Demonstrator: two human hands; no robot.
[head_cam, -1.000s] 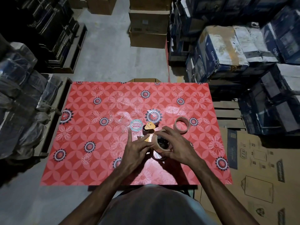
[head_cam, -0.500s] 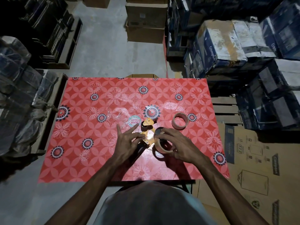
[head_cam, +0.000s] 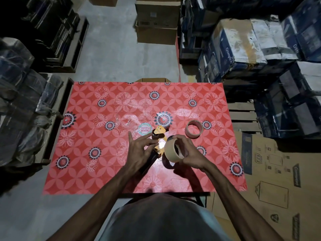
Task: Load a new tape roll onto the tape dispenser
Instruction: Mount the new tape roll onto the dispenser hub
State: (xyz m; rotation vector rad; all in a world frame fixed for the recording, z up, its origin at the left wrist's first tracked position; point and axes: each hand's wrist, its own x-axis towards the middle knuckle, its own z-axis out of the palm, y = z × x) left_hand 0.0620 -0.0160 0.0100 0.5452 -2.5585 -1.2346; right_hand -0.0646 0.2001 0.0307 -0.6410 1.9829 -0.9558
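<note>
A red tabletop (head_cam: 90,171) with a white floral pattern carries a yellow-and-black tape dispenser (head_cam: 159,136), a round label (head_cam: 144,129) printed in red, what seems to be crumpled clear wrapping (head_cam: 125,121), and a brownish tape ring (head_cam: 194,129) well right.

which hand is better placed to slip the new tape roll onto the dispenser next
Right. The right hand already grips the tape roll, held just beside the orange dispenser. The left hand rests on the dispenser's handle side, better suited to steadying it.
</note>
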